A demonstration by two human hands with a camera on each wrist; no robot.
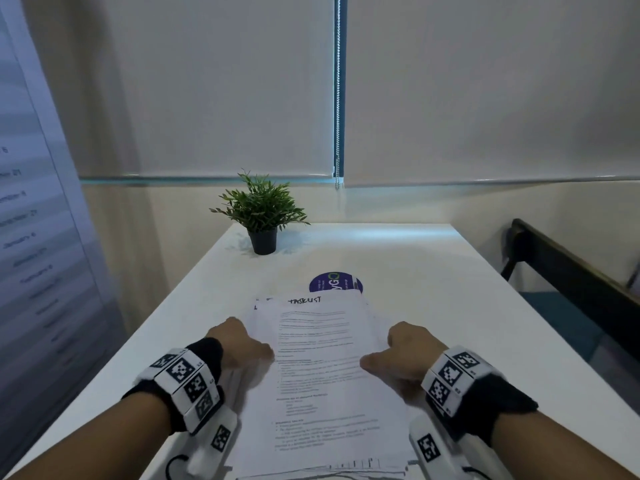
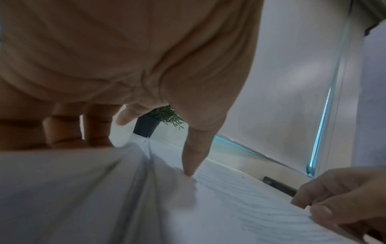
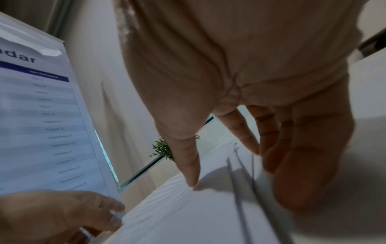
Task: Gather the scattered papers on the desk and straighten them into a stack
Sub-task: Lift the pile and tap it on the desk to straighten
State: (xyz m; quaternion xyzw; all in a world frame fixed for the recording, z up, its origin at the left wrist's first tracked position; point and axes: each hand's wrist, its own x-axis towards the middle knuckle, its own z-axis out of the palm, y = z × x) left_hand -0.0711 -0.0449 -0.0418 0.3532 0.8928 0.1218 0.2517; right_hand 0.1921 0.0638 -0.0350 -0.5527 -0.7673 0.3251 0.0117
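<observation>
From the head view, a potted plant (image 1: 261, 216) stands at the far end of the white tabletop (image 1: 467, 306), and a round blue sticker (image 1: 335, 282) lies just beyond the papers (image 1: 325, 375), its near part hidden under their far edge. A dark chair (image 1: 571, 271) sits off to the right, and a printed calendar sheet (image 1: 31, 237) hangs on the left. The papers lie in a rough pile at the near middle, edges not yet square. The left hand (image 1: 239, 346) flanks the pile's left edge and the right hand (image 1: 398, 355) its right edge, thumbs pointing inward over the top sheet.

In the left wrist view, the left hand's thumb (image 2: 194, 158) presses on the top sheet while its fingers (image 2: 96, 128) curl down at the pile's edge, gripping the papers.

In the right wrist view, the right thumb (image 3: 188, 165) rests on the top sheet and the fingers (image 3: 292, 173) seem to wrap the blurred edge, so it grips the pile too.
</observation>
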